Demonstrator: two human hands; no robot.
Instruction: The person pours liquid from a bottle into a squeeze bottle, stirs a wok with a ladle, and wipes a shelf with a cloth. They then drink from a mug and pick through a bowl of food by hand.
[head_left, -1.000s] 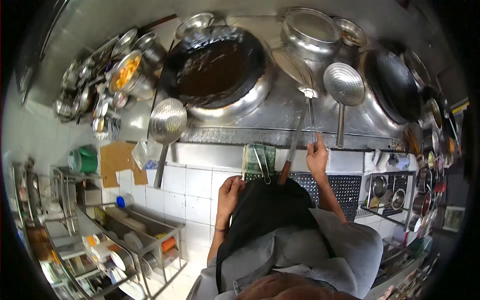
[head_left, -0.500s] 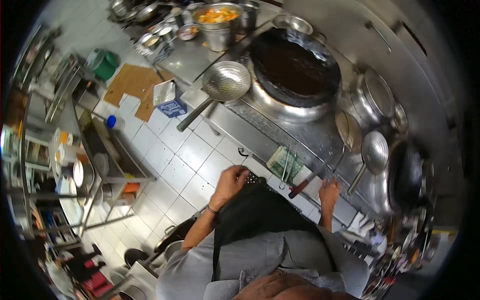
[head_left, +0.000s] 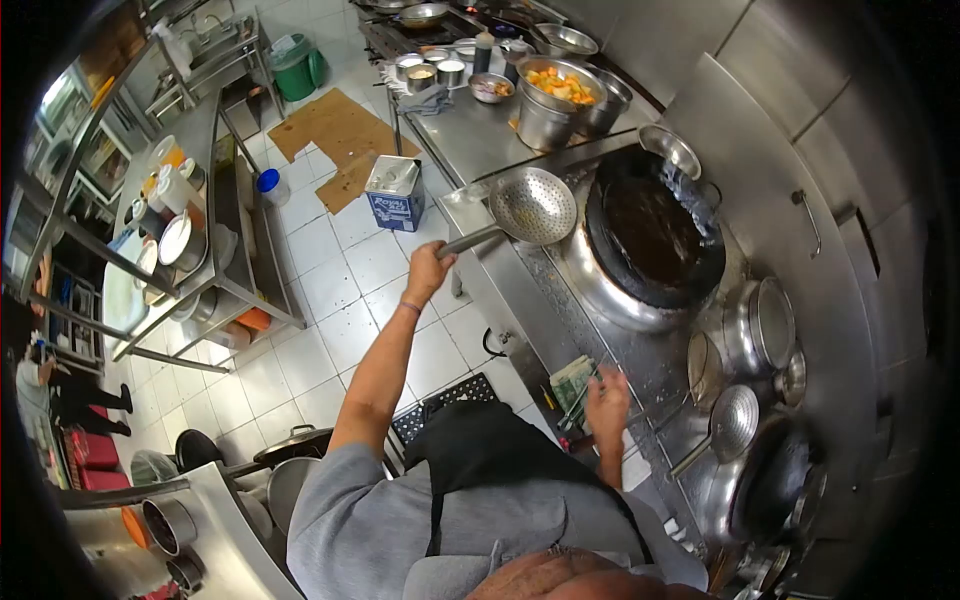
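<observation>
My left hand (head_left: 428,275) is closed around the end of the long handle of a perforated strainer ladle (head_left: 533,206), whose round metal bowl lies at the counter edge beside a large wok (head_left: 655,230) with dark liquid in it. My right hand (head_left: 607,400) is held over the front of the steel counter, its fingers somewhat apart and slightly blurred. Beside it lie a folded green cloth (head_left: 570,378) and metal tongs (head_left: 577,408), partly hidden by the hand. I see nothing held in the right hand.
A second strainer ladle (head_left: 735,420) rests to the right, near stacked pots (head_left: 765,325). Farther back stands a bowl of cut orange vegetables (head_left: 562,88). A blue and white tin (head_left: 394,192) and cardboard (head_left: 340,140) are on the tiled floor. Shelving (head_left: 215,270) stands left.
My left hand has moved from the apron out to the strainer ladle's handle and taken hold of it. My right hand has shifted towards the green cloth. The view has turned.
</observation>
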